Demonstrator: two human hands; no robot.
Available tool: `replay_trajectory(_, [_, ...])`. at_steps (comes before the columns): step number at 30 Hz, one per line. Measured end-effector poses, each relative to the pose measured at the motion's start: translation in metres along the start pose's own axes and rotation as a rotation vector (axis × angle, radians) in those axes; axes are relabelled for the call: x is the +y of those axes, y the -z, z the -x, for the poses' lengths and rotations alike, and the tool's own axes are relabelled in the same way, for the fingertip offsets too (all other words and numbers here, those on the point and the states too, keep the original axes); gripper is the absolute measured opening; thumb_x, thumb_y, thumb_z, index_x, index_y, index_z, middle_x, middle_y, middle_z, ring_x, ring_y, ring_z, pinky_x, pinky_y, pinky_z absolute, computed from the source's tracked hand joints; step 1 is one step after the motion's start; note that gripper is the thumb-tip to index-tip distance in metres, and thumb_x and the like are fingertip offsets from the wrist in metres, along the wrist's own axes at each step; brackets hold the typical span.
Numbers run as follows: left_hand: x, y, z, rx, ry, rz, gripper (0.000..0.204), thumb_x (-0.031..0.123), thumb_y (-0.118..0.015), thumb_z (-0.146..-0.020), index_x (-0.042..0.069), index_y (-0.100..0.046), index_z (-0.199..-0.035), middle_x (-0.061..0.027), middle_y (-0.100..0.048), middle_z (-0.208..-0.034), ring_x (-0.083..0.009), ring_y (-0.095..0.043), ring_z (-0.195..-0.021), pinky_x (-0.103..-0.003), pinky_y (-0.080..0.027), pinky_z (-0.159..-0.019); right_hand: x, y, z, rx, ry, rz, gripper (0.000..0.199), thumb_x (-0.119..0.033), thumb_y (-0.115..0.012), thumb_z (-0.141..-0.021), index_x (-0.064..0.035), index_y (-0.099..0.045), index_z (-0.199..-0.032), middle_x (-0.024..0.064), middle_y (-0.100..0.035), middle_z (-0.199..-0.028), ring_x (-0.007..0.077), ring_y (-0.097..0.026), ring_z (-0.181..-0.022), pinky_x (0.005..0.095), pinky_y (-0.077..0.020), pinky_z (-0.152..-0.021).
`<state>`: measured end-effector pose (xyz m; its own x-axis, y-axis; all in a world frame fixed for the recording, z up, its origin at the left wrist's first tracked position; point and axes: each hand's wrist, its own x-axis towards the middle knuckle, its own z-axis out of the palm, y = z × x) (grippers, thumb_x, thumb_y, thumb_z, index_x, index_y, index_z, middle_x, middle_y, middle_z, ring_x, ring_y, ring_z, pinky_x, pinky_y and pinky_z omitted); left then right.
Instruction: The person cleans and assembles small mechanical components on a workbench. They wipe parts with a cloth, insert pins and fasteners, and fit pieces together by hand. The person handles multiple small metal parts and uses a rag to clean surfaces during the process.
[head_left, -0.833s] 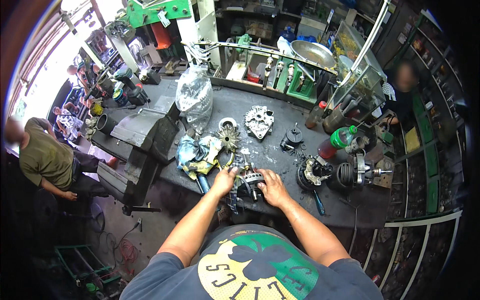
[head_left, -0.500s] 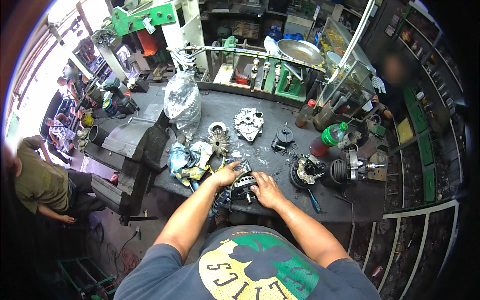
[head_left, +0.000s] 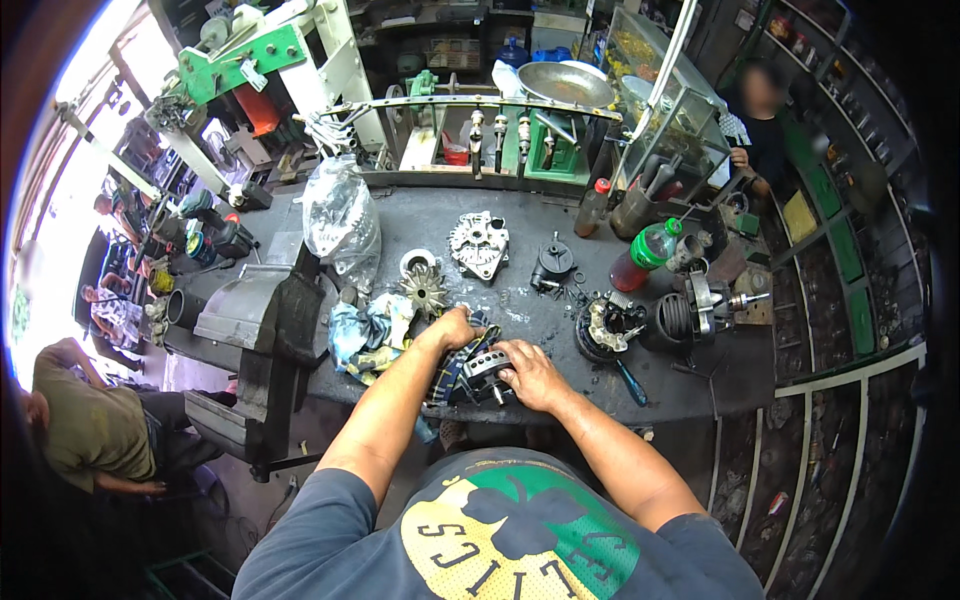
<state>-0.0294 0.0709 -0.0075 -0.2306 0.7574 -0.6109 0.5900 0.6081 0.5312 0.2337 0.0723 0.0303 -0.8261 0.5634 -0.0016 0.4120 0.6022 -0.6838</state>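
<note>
My right hand is wrapped round the side of a round metal alternator housing, which has a row of holes and a short shaft pointing toward me. Just left of it, my left hand is closed on a dark checkered cloth that hangs against the housing. The left fingertips are partly hidden. Beyond that hand stands a finned metal rotor, and beside it lies a crumpled blue, white and yellow rag. A silver alternator end cover rests farther back on the dark bench.
A bench vise stands at the left, near a plastic bag of parts. To the right are a stator with copper-coloured parts, a blue-handled screwdriver, a pulley assembly and a red-liquid bottle. Other people are at both sides.
My left hand has drawn away from the housing's top toward the far left, with the cloth bunched beneath it. My right hand stays on the housing. The whole view has shifted slightly.
</note>
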Motion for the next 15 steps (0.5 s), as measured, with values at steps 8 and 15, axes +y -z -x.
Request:
replay_trajectory(8, [-0.031,0.04,0.074,0.561,-0.192,0.158,0.052,0.019,-0.081,-0.096,0.0,-0.069,-0.143,-0.0261,-0.076,-0.133,-0.0348,-0.073,-0.126,-0.043,-0.056,-0.108,0.009,-0.008,0.002,-0.067,-0.111,0.055,0.065,-0.038,-0.07,-0.107,-0.0201,-0.048,-0.165,0.0242,-0.046,-0.167,0.0462,-0.046,-0.153,0.0568,-0.0373,-0.128])
replay_trajectory(15, [0.051,-0.024,0.179,0.177,-0.833,0.691,0.113,0.05,-0.084,-0.095,-0.003,-0.022,-0.172,-0.0231,-0.037,-0.173,-0.0355,-0.035,-0.162,-0.042,-0.025,-0.133,-0.051,0.006,-0.013,0.334,0.08,-0.804,0.071,-0.05,-0.068,-0.109,-0.0035,-0.049,-0.16,0.0206,-0.055,-0.157,0.0323,-0.049,-0.148,0.0443,-0.0385,-0.125])
